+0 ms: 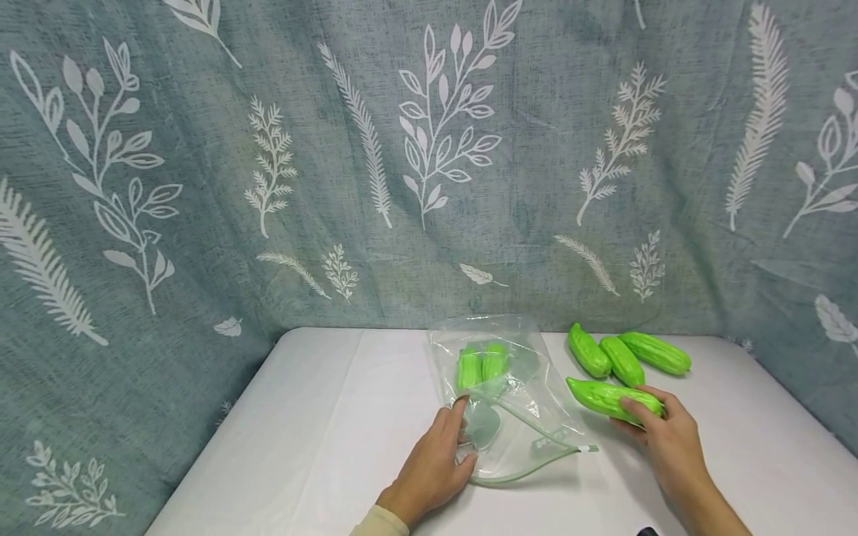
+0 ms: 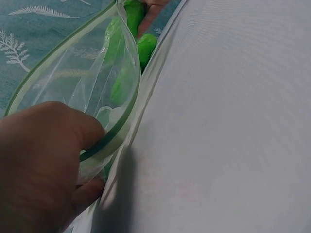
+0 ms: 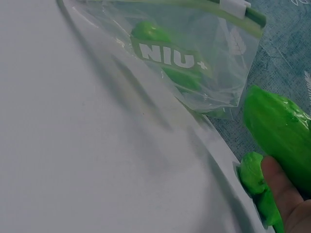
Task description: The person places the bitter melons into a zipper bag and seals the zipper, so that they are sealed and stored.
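Bright green and ridged, a gourd (image 1: 606,398) is gripped at its blunt end by the curled fingers and thumb of the right hand (image 1: 663,428). Its tapered tip points left, just beside a clear plastic bag (image 1: 516,461). The left hand (image 1: 436,461) pinches the near edge of that bag, with the green rim (image 2: 112,132) caught between thumb and fingers and the mouth spread apart. A tan cuff (image 1: 380,522) shows at the left wrist.

Two more gourds lie inside the bag toward its far end, side by side: a left one (image 1: 469,370) and a right one (image 1: 494,363). A white slider (image 1: 588,449) sits at the right corner of the rim, and a label (image 3: 167,57) on the plastic reads "NIU+" in the right wrist view. Beyond the right hand, three loose gourds (image 1: 622,361) lie close together near the back of the white worktop (image 1: 322,447). At the bottom edge of the head view, part of a dark object (image 1: 647,531) shows, too little to identify. Blue-green cloth (image 1: 375,275) printed with white leaves and sprigs hangs behind and along the left.
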A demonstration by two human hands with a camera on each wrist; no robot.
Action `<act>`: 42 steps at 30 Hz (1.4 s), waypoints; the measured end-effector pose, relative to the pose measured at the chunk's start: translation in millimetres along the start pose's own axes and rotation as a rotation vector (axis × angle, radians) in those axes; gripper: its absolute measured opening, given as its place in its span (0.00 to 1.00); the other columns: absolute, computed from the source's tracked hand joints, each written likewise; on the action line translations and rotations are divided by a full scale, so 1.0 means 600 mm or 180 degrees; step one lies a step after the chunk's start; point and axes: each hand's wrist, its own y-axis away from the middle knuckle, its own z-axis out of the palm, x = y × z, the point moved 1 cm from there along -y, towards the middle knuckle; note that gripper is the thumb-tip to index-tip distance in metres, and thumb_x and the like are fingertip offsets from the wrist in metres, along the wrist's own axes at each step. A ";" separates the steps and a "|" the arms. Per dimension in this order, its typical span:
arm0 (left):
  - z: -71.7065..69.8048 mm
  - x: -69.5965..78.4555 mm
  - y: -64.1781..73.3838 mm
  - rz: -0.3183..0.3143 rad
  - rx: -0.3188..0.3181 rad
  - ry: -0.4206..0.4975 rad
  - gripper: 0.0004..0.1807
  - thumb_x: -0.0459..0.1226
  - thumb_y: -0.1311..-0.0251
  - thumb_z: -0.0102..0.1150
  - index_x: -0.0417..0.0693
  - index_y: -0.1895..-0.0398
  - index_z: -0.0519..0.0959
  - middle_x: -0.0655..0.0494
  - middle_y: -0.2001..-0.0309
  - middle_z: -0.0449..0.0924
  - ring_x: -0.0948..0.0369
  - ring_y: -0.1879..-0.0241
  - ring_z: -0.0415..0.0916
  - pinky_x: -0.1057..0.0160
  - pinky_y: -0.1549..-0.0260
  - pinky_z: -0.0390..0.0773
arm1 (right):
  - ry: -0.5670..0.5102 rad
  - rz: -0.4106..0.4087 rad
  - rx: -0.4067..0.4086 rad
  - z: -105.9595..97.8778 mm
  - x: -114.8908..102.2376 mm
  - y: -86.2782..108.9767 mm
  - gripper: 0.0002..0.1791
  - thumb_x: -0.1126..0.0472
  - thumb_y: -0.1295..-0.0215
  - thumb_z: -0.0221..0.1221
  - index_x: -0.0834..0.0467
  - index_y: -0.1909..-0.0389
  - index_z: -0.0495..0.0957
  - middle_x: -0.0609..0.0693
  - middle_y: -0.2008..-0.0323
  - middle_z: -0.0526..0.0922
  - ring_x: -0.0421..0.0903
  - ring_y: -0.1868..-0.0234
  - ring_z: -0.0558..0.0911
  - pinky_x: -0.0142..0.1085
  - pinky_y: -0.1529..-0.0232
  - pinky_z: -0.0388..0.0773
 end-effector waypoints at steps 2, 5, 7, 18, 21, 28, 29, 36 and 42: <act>0.000 0.000 0.000 0.0004 0.0008 -0.0005 0.48 0.37 0.42 0.67 0.47 0.22 0.51 0.56 0.50 0.70 0.69 0.55 0.77 0.74 0.55 0.78 | -0.0097 -0.0003 -0.0018 0.000 -0.002 0.002 0.34 0.54 0.33 0.65 0.65 0.34 0.61 0.56 0.40 0.63 0.32 0.59 0.81 0.38 0.52 0.83; 0.000 0.001 0.000 0.0012 0.0033 0.0000 0.48 0.37 0.43 0.68 0.47 0.22 0.51 0.56 0.50 0.70 0.69 0.55 0.77 0.73 0.55 0.79 | -0.0257 0.0042 -0.0041 0.000 -0.005 0.003 0.31 0.54 0.34 0.66 0.61 0.38 0.64 0.54 0.43 0.64 0.33 0.59 0.82 0.38 0.52 0.83; 0.000 0.000 0.000 -0.0001 0.0039 0.0003 0.49 0.37 0.43 0.68 0.47 0.22 0.51 0.56 0.50 0.70 0.69 0.55 0.77 0.73 0.55 0.79 | -0.0347 0.0079 -0.0055 0.000 -0.007 0.004 0.29 0.54 0.34 0.66 0.60 0.39 0.65 0.53 0.44 0.64 0.34 0.59 0.82 0.38 0.52 0.83; -0.001 -0.004 -0.004 -0.0058 0.0008 0.0041 0.49 0.37 0.43 0.68 0.48 0.21 0.51 0.56 0.50 0.71 0.68 0.54 0.77 0.72 0.55 0.79 | -0.0876 0.0011 -0.0290 0.003 -0.019 0.011 0.22 0.63 0.31 0.62 0.61 0.42 0.64 0.55 0.43 0.61 0.36 0.55 0.82 0.41 0.49 0.82; 0.000 -0.005 -0.006 -0.0081 -0.0003 0.0060 0.49 0.37 0.43 0.69 0.48 0.21 0.51 0.56 0.50 0.71 0.68 0.54 0.77 0.72 0.56 0.79 | -0.1058 -0.0064 -0.0370 0.002 -0.021 0.013 0.19 0.65 0.30 0.61 0.61 0.44 0.66 0.56 0.44 0.61 0.38 0.54 0.82 0.41 0.49 0.82; 0.001 -0.009 -0.011 -0.0055 0.0037 0.0079 0.49 0.37 0.44 0.69 0.47 0.22 0.52 0.56 0.49 0.71 0.68 0.54 0.78 0.72 0.55 0.79 | -0.1208 -0.0107 -0.0512 0.004 -0.025 0.016 0.16 0.66 0.30 0.60 0.61 0.46 0.67 0.56 0.44 0.61 0.41 0.53 0.83 0.43 0.49 0.82; 0.002 -0.009 -0.012 -0.0053 0.0038 0.0081 0.49 0.37 0.44 0.69 0.47 0.22 0.52 0.56 0.49 0.71 0.68 0.54 0.78 0.72 0.55 0.79 | -0.1239 -0.0106 -0.0538 0.004 -0.026 0.017 0.16 0.67 0.29 0.59 0.61 0.46 0.67 0.56 0.44 0.61 0.42 0.53 0.83 0.43 0.49 0.82; 0.001 -0.009 -0.016 -0.0073 0.0010 0.0107 0.48 0.37 0.43 0.68 0.48 0.22 0.52 0.56 0.49 0.71 0.68 0.54 0.78 0.71 0.55 0.80 | -0.1398 -0.0144 -0.0777 0.008 -0.034 0.028 0.11 0.69 0.28 0.57 0.61 0.48 0.70 0.54 0.47 0.67 0.45 0.52 0.83 0.45 0.48 0.81; 0.000 -0.011 -0.014 -0.0044 0.0044 0.0149 0.48 0.37 0.43 0.68 0.48 0.22 0.52 0.55 0.48 0.71 0.67 0.54 0.78 0.71 0.56 0.80 | -0.1392 -0.0178 -0.0910 0.017 -0.037 0.037 0.09 0.70 0.28 0.56 0.60 0.50 0.72 0.54 0.48 0.69 0.46 0.52 0.84 0.46 0.48 0.81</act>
